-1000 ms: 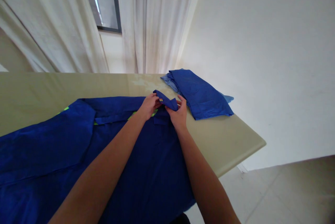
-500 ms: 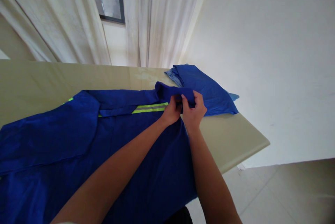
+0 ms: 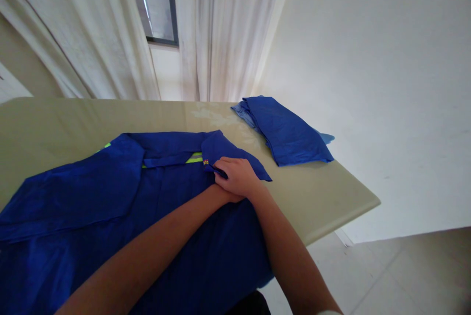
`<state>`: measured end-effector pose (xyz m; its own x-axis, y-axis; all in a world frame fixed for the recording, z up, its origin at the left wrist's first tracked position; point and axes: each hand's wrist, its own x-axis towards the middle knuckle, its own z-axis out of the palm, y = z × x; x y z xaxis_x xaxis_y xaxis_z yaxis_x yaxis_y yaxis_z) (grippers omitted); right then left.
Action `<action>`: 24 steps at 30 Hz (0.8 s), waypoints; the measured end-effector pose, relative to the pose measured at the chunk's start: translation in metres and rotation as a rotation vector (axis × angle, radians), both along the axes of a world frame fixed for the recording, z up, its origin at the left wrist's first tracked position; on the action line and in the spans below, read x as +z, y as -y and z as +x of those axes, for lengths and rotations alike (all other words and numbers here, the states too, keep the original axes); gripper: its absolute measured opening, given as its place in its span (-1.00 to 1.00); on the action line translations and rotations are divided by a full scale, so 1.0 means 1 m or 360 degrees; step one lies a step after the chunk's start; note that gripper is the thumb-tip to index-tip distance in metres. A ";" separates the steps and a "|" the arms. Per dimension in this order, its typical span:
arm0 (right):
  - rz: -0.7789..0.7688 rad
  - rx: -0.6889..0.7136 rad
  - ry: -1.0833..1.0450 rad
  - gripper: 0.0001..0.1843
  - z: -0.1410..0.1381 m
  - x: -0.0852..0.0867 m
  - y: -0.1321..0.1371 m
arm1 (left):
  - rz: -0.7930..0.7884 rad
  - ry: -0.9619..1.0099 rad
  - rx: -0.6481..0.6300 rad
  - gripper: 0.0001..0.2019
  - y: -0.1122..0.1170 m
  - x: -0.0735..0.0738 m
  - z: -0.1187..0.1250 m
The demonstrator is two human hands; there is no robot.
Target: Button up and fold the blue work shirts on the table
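A dark blue jacket (image 3: 176,192) with yellow-green and silver reflective strips lies spread on the table, one sleeve (image 3: 217,143) folded over along its far side. My right hand (image 3: 237,175) is closed on the end of that sleeve, where a small patch of coloured dots shows near the edge. Beneath it, my left hand (image 3: 232,196) crosses at the wrist; its fingers are hidden by my right hand and the cloth. The other sleeve (image 3: 84,177) lies folded across the jacket's left part.
A folded blue garment (image 3: 290,131) with lighter blue cloth under it lies at the far right of the pale table (image 3: 324,202). Behind stand a pale curtain (image 3: 228,25) and a window (image 3: 158,6). A white wall (image 3: 368,84) rises on the right.
The sleeve end has come left and toward me, folded down over the reflective strip. My right hand has moved left across my left hand, which is now mostly covered.
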<state>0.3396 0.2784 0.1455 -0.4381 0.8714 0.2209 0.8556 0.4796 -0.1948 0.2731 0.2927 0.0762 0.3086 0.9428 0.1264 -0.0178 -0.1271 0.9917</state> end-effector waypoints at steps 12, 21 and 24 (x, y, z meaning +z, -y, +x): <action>-0.0256 0.0257 -0.0195 -0.83 -0.014 -0.008 0.005 | -0.0200 -0.0690 -0.0647 -0.71 0.013 0.073 -0.164; 0.0161 -0.0797 -0.0720 -0.70 0.045 -0.023 -0.032 | 0.0285 -0.0987 0.0486 -0.61 -0.009 0.010 -0.141; 0.0104 -0.1024 -0.0480 -0.69 0.067 -0.039 -0.044 | 0.0292 -0.0975 0.0421 -0.62 -0.008 0.008 -0.140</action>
<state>0.4066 0.3223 0.1064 0.2468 0.9174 0.3122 0.8862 -0.0834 -0.4558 0.1331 0.3003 0.0841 0.1379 0.9762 0.1674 0.5933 -0.2168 0.7752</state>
